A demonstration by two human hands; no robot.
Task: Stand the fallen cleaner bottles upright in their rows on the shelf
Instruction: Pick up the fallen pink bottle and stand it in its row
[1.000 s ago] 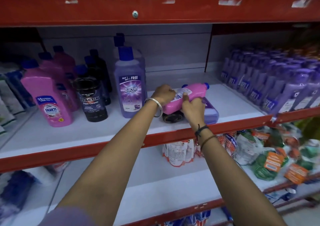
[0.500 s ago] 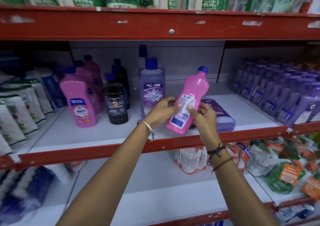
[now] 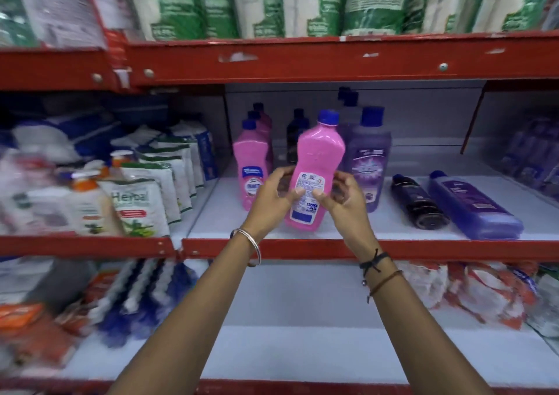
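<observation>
A pink cleaner bottle (image 3: 317, 158) with a blue cap is held nearly upright just above the white shelf (image 3: 348, 228), its back label facing me. My left hand (image 3: 273, 199) grips its left side and my right hand (image 3: 344, 196) its right side. Behind it stand a row of pink bottles (image 3: 249, 164), a dark bottle (image 3: 295, 134) and purple bottles (image 3: 370, 155). To the right, a black bottle (image 3: 419, 202) and a purple bottle (image 3: 475, 205) lie flat on the shelf.
Herbal refill pouches (image 3: 136, 204) and pump bottles (image 3: 86, 201) fill the shelf section at the left. Green and white packs (image 3: 302, 1) sit on the shelf above. More purple bottles (image 3: 532, 155) stand at the far right. Packets lie on the lower shelf (image 3: 302, 319).
Both hands lifted the pink bottle off the fallen bottles, turned it from lying to nearly upright, and carried it left toward the pink row. The view shifted left.
</observation>
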